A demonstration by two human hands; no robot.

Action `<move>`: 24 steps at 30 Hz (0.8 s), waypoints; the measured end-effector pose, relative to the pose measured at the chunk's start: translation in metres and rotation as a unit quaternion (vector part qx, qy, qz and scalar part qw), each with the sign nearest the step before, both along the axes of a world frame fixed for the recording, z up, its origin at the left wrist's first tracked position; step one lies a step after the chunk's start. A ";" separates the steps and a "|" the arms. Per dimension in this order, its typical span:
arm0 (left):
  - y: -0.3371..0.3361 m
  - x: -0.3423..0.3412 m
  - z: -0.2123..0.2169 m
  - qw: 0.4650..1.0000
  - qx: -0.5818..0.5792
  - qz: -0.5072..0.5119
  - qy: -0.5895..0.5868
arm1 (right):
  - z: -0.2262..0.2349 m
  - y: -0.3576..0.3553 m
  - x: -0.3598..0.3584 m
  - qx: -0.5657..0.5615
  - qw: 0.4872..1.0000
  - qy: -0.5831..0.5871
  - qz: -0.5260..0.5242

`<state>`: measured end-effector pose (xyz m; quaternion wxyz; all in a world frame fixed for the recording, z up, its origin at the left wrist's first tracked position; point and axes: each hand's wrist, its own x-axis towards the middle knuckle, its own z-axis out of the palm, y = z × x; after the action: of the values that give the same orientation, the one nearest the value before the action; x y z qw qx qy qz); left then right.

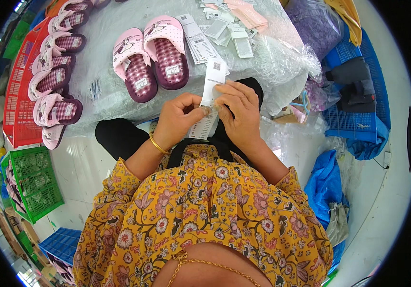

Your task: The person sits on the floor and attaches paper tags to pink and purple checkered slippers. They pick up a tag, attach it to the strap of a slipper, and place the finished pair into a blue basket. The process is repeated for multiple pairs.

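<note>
Above my lap, both hands pinch a long white paper label strip printed with a square code and lines of text. My left hand is closed on its left edge, thumb and forefinger together. My right hand grips the right edge, fingers curled. The strip's lower part hangs between the hands toward my lap. Just beyond, on the plastic-covered table, lies a pair of pink slippers with plaid maroon insoles: the left slipper and the right slipper. More label strips lie right of the slippers.
Several similar slippers line the table's left edge beside a red crate. Loose hang tags and pink cards lie at the back. Clear plastic wrap covers the right corner. A blue crate stands right, a green crate left.
</note>
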<state>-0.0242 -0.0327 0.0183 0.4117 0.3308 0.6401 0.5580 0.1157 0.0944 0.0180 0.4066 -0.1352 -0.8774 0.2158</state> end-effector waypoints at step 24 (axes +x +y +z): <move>0.014 0.001 -0.010 0.999 0.008 -0.010 0.035 | -0.016 -0.013 0.005 -0.430 0.903 0.008 0.007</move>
<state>-0.0236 -0.0184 0.0085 0.3920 0.3594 0.6461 0.5475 0.1211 0.0815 0.0025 0.3146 -0.2888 -0.6971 0.5759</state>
